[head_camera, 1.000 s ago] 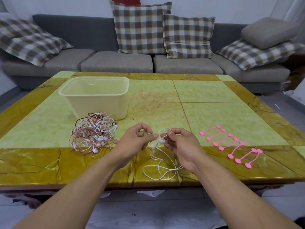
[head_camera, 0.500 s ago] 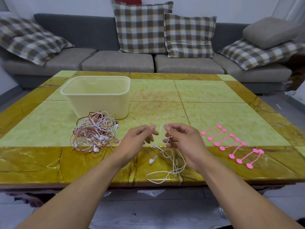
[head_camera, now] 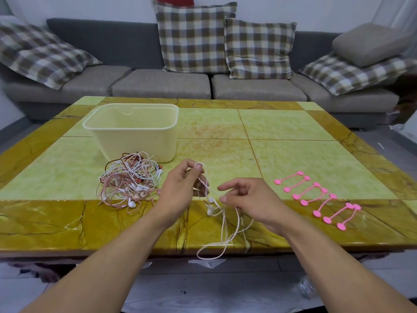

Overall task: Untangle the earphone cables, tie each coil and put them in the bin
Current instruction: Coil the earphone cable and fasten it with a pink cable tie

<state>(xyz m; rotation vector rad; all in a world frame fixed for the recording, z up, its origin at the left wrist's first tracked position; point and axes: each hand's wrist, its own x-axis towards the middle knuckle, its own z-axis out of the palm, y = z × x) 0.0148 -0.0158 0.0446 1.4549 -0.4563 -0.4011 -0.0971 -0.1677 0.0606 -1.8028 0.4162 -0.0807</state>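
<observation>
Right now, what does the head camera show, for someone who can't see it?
Two hands hold a white earphone cable above a table: left hand pinches a loop, right hand pinches lower down. A cable tangle, bin and pink ties sit nearby.

Pink ties, cream bin

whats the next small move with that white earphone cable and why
Probably wind the slack into a coil. The left hand pinches a loop of the white earphone cable raised above the table; the right hand pinches it lower, and the rest hangs loose over the near edge. It looks free of the tangled pile, and the pink ties wait beside the right hand.
</observation>
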